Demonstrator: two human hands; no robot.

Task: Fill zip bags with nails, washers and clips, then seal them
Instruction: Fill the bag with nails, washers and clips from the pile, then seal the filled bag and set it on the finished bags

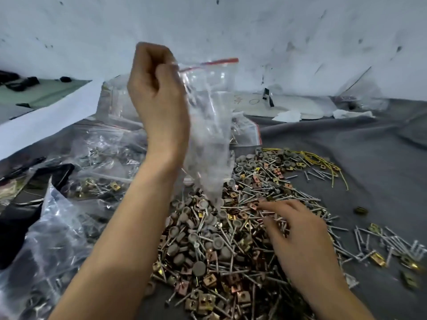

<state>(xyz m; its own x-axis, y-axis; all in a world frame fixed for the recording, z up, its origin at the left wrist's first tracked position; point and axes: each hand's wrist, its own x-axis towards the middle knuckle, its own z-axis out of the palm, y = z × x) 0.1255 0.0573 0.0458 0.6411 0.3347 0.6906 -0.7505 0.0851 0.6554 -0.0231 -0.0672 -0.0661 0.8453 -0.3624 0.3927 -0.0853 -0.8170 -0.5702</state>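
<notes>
Plastic bag, limp, light, hangs from left hand, grip pinching its stiffer zip edge, probably the best hold; right hand rests wide on nails.

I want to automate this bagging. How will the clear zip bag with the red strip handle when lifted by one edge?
Probably floppy: the clear plastic zip bag with a red strip hangs crumpled to a point from the left hand. Likely very light, since it looks empty.
</notes>
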